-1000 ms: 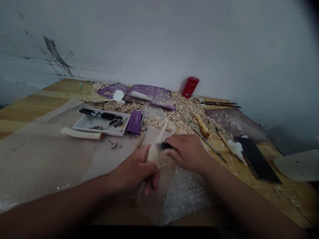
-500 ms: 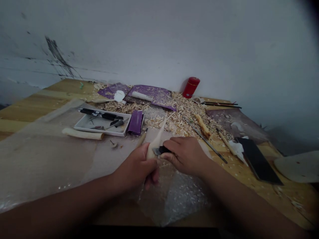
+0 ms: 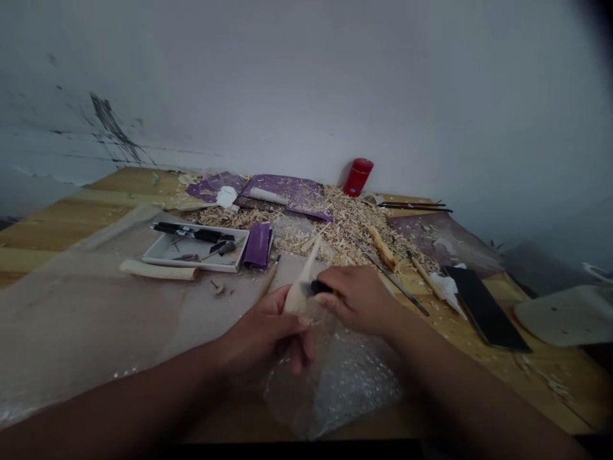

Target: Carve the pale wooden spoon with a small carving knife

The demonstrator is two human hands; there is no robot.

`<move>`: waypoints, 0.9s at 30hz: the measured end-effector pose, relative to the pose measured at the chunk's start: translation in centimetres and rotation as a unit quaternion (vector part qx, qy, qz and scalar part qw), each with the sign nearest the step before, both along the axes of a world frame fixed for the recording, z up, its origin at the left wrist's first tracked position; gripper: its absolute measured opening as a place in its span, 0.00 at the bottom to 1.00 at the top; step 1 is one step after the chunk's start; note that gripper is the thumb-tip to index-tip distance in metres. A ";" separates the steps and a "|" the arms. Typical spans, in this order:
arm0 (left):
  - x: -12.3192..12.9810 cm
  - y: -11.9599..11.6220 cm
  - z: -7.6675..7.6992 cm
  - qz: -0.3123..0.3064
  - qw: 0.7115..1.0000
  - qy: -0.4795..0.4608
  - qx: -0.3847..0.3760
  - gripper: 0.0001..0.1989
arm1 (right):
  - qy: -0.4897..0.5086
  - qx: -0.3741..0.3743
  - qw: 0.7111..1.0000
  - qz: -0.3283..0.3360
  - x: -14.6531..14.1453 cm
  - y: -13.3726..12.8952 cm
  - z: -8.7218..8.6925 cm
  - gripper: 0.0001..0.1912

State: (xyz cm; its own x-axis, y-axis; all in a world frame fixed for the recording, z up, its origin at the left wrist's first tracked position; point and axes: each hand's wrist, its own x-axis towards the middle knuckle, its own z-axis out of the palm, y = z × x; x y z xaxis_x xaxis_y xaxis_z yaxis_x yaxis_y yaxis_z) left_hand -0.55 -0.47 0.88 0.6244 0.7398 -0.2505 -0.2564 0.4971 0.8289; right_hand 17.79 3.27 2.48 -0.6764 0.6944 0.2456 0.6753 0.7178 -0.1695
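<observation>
L hand [image 3: 268,329] w/ pale wood [image 3: 297,299]

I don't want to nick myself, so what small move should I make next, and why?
I'd probably ease your left hand slightly lower on the pale wooden piece: the black-handled knife in your right hand has its blade at the broad part, close above your left thumb.
</observation>
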 end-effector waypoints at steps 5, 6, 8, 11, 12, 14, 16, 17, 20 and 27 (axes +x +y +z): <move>-0.2 0.7 -0.7 -0.044 0.999 0.023 0.012 0.12 | -0.022 -0.023 0.999 0.038 -1.1 -0.7 -0.3 0.19; -0.1 0.7 -0.8 -0.034 0.998 0.049 0.021 0.13 | -0.025 -0.022 0.999 0.037 -1.1 -0.8 -0.3 0.20; 0.1 0.8 -1.0 -0.006 0.993 0.109 0.046 0.13 | -0.035 -0.019 0.999 0.036 -1.2 -0.9 -0.3 0.21; 0.3 0.7 -1.0 0.020 0.979 0.182 0.084 0.14 | -0.048 -0.028 0.998 0.035 -1.4 -1.1 -0.2 0.21; 0.4 0.7 -0.8 0.027 0.975 0.199 0.095 0.14 | -0.050 -0.035 0.997 0.038 -1.4 -1.2 -0.2 0.21; 0.6 0.6 -0.4 0.049 0.967 0.224 0.115 0.14 | -0.047 -0.050 0.997 0.046 -1.5 -1.3 0.0 0.20; 0.6 0.6 0.0 0.061 0.960 0.238 0.134 0.15 | -0.045 -0.061 0.996 0.053 -1.5 -1.3 0.1 0.20; 0.6 0.7 0.1 0.061 0.958 0.239 0.143 0.15 | -0.046 -0.064 0.995 0.054 -1.5 -1.3 0.2 0.20; 0.6 0.7 0.0 0.061 0.953 0.253 0.154 0.15 | -0.056 -0.067 0.995 0.052 -1.5 -1.3 0.2 0.20; 0.2 0.5 -0.6 0.103 0.924 0.316 0.190 0.15 | -0.068 -0.027 0.997 0.014 -1.8 -1.6 -0.1 0.22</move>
State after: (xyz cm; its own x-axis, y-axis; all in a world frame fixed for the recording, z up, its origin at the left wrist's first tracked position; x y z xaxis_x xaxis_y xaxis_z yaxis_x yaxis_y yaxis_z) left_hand -0.36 -0.01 0.26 0.2782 0.9362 -0.2146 0.2820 0.1339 0.9500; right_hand 15.98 1.64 2.41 -0.7200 0.6847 0.1131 0.6749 0.7288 -0.1155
